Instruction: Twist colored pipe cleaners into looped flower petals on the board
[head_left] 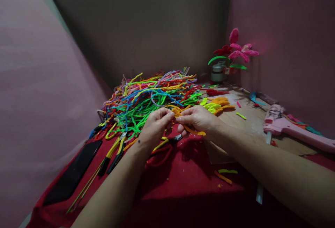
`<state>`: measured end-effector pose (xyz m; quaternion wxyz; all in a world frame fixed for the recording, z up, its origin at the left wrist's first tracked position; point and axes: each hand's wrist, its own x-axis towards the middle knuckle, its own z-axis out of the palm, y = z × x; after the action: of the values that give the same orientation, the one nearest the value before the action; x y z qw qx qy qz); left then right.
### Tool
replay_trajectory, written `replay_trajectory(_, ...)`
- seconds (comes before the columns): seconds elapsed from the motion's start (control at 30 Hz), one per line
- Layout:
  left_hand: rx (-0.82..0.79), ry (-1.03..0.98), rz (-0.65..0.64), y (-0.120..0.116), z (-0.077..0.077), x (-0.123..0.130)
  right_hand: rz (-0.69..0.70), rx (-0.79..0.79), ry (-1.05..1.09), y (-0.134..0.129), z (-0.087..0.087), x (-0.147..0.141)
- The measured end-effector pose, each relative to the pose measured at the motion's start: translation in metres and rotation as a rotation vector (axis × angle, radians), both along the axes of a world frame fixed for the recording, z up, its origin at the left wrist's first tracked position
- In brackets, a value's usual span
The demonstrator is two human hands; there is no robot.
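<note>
An orange pipe cleaner (pixel 177 111), bent into a small loop, is pinched between both hands at the table's middle. My left hand (pixel 159 121) closes thumb and forefinger on its left side. My right hand (pixel 196 118) grips the other side, and a loose orange tail hangs below those fingers. Just under the hands lie red-handled scissors (pixel 161 155), partly hidden. Beyond them spreads a large heap of multicoloured pipe cleaners (pixel 154 95). Right of the heap sit orange and yellow-green looped pieces (pixel 216 105), near my right wrist.
Yellow-and-black pliers (pixel 112 154) and a black phone (pixel 73 172) lie on the red cloth (pixel 180 182) at left. A pink glue gun (pixel 293 126) rests at right on a board (pixel 248 116). Pipe-cleaner flowers (pixel 243 51) stand behind. Short offcuts (pixel 223 177) lie near the front.
</note>
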<state>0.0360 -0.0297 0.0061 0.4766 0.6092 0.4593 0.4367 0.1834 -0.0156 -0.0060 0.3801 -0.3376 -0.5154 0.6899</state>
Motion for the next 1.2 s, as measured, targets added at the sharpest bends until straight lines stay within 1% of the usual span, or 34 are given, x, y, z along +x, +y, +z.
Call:
replay_trajectory(0.07, -0.037, -0.101, -0.040, 0.000, 0.002, -0.002, -0.028, -0.015, -0.011, 0.000, 0.001, 0.000)
replay_trajectory(0.1, -0.035, -0.134, -0.038, 0.000, 0.003, -0.003, -0.047, -0.026, -0.017, 0.000, 0.002, 0.000)
replay_trajectory(0.17, 0.020, -0.141, 0.003, 0.001, 0.005, -0.004, -0.077, -0.048, -0.019, 0.000, 0.003, 0.000)
replay_trajectory(0.2, 0.069, -0.106, 0.036, 0.000, 0.006, -0.005, -0.078, -0.056, -0.015, 0.000, 0.003, 0.000)
replay_trajectory(0.27, 0.187, 0.032, 0.108, 0.000, 0.006, -0.005, -0.065, -0.059, 0.001, 0.000, 0.003, 0.000)
replay_trajectory(0.33, 0.368, 0.231, 0.159, 0.000, 0.004, -0.004, -0.048, -0.056, 0.017, 0.000, 0.002, 0.001)
replay_trajectory(0.43, 0.700, 0.540, 0.169, 0.000, -0.001, -0.002, -0.045, -0.048, 0.035, 0.001, 0.000, 0.001)
replay_trajectory(0.47, 0.784, 0.621, 0.164, 0.000, -0.003, -0.002, -0.045, -0.045, 0.031, 0.001, -0.001, 0.001)
replay_trajectory(0.53, 0.869, 0.731, 0.159, 0.001, -0.006, -0.001, -0.039, -0.024, 0.010, 0.002, -0.002, 0.001)
replay_trajectory(0.6, 0.879, 0.794, 0.171, 0.001, -0.008, -0.001, -0.026, 0.007, -0.017, 0.002, -0.003, 0.001)
replay_trajectory(0.67, 0.812, 0.806, 0.189, 0.001, -0.008, -0.001, -0.023, 0.026, -0.038, 0.002, -0.003, 0.000)
replay_trajectory(0.73, 0.658, 0.740, 0.190, 0.001, -0.007, 0.000, -0.029, 0.023, -0.055, 0.000, -0.002, 0.000)
replay_trajectory(0.83, 0.386, 0.519, 0.156, -0.001, -0.003, 0.002, -0.043, 0.038, -0.080, -0.003, 0.000, -0.001)
replay_trajectory(0.9, 0.245, 0.378, 0.146, -0.002, 0.000, 0.003, -0.050, 0.063, -0.092, -0.004, 0.003, -0.001)
replay_trajectory(1.07, -0.010, 0.155, 0.137, -0.004, 0.003, 0.006, -0.075, 0.096, -0.117, -0.008, 0.007, -0.001)
replay_trajectory(1.2, -0.187, -0.089, 0.041, -0.004, 0.005, 0.004, -0.118, 0.101, -0.137, -0.008, 0.007, -0.001)
